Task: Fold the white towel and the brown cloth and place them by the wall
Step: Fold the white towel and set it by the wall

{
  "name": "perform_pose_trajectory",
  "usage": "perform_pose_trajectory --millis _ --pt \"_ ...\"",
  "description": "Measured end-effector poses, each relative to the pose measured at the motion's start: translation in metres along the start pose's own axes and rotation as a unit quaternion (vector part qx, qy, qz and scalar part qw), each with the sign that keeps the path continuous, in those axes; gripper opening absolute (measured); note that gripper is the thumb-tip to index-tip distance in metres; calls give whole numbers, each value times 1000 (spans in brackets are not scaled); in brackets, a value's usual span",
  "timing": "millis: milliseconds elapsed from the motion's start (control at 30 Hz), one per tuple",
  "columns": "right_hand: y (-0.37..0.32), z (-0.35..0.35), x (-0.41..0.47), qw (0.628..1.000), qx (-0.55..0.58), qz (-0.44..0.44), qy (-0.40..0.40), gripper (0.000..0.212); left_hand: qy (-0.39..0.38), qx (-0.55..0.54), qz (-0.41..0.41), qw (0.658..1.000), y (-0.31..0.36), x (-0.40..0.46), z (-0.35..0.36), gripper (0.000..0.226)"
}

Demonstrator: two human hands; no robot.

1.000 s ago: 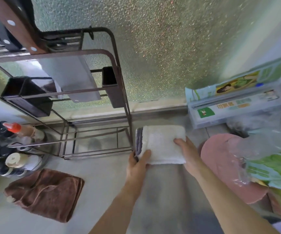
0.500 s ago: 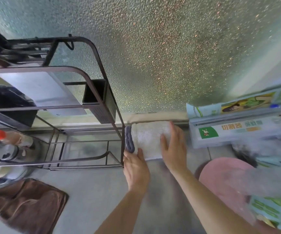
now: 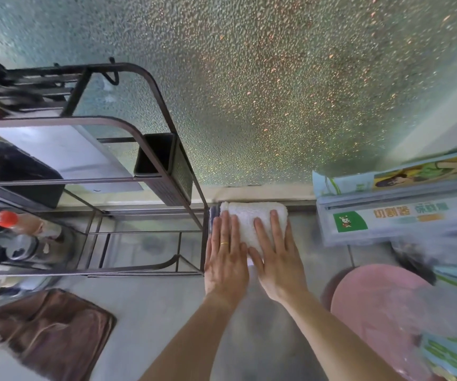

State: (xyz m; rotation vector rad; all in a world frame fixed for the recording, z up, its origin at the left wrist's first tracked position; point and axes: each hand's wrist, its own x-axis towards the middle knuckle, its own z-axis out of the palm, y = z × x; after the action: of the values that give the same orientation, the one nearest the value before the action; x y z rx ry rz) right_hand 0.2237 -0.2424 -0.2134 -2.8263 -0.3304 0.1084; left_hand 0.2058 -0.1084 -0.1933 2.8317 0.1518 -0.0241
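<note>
- Two hands lie flat on the folded white towel [image 3: 253, 222], palms down, fingers spread wide and grasping nothing; the left hand [image 3: 226, 257] covers its left part, the right hand [image 3: 278, 261] its right and near edge.
- Towel sits tucked against the sill at the foot of the frosted glass wall [image 3: 263, 92], between the metal rack [image 3: 150, 204] on its left and the cling-film cutter box [image 3: 397, 215] on its right: that slot reads as the chosen resting place.
- Flat palms look like a press to square the fold and seat it snug to the wall, not a lift.
- Grey striped edge of the towel shows just beside the rack's leg.
- Brown cloth [image 3: 51, 329] lies rumpled on the surface at lower left, well apart from both hands, looking not yet neatly folded.
- Pink round board [image 3: 378, 303] rests near the right forearm, untouched.
- Judging by this, the towel's half is nearly done; the cloth comes next.
</note>
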Motion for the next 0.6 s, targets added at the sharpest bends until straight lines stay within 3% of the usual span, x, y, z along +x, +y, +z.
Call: perform_pose_trajectory --millis 300,367,500,600 --pt "-10 -23 -8 1000 -10 19 20 66 10 -52 4 999 2 -13 -11 68" --pt "-20 -40 -22 999 -5 12 36 66 14 -79 27 996 -1 -26 -22 69" --pt "-46 -66 -65 999 -1 6 49 65 38 -109 156 981 -19 -68 -37 65" --pt "-76 -67 -104 999 28 10 42 62 19 -140 135 981 -44 -106 -58 64"
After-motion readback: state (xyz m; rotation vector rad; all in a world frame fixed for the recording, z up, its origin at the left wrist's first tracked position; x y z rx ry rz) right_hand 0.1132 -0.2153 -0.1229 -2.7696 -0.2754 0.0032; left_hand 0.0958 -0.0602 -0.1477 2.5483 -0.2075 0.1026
